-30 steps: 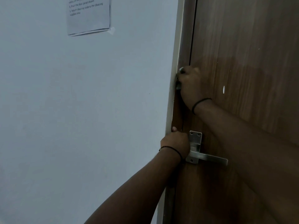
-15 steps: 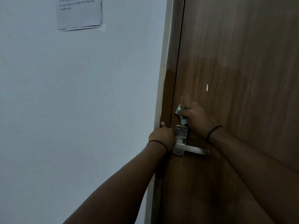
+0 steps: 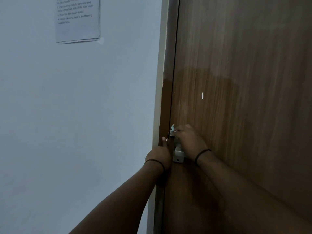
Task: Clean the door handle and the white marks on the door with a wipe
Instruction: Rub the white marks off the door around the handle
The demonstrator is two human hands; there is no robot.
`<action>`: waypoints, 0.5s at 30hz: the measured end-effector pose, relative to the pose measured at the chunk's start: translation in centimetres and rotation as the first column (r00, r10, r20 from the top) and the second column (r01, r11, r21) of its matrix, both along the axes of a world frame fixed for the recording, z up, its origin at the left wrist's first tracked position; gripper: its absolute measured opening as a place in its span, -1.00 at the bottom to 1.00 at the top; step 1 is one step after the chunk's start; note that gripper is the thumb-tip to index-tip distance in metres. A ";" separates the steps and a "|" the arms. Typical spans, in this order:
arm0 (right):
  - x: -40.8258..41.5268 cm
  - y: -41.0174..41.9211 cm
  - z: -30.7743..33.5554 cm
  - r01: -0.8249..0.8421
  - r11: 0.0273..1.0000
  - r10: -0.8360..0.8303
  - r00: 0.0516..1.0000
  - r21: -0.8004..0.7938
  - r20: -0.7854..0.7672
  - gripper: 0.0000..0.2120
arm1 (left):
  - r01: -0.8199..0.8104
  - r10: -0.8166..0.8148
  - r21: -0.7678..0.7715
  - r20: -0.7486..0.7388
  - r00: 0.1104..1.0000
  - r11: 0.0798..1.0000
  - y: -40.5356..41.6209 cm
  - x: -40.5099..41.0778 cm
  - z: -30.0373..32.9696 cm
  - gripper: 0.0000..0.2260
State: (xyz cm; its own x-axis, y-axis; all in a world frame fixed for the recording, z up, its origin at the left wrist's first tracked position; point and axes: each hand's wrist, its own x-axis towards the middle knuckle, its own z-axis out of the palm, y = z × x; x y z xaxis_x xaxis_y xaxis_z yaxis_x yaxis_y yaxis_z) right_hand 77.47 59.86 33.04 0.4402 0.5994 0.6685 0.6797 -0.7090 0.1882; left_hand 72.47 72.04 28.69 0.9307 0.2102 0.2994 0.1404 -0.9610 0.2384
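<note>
My left hand (image 3: 158, 157) curls round the door edge. My right hand (image 3: 190, 141) pinches the wipe (image 3: 172, 129) against the door handle (image 3: 178, 155), covering its plate. The white mark (image 3: 202, 95) sits at one o'clock, upright, nearest my right.

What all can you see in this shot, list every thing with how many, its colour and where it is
door: one, brown wood grain, right half
white mark: one clear, on the door above the hands
door handle: one, silver, at the door's left edge, mostly covered by the right hand
wipe: one, pale, at the right hand's fingertips
door frame: one, brown with cream edge, left of the door
wall: one, pale grey-white, left half
paper notice: one, white, printed, upper wall
left hand: on the door frame
right hand: holds the wipe at the handle
</note>
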 end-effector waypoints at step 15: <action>-3.2 -7.1 3.5 -0.063 0.838 0.192 0.964 0.542 -0.184 -0.79 | 0.102 -0.087 -0.026 0.343 0.935 0.994 -1.4 -1.5 -0.1 -0.63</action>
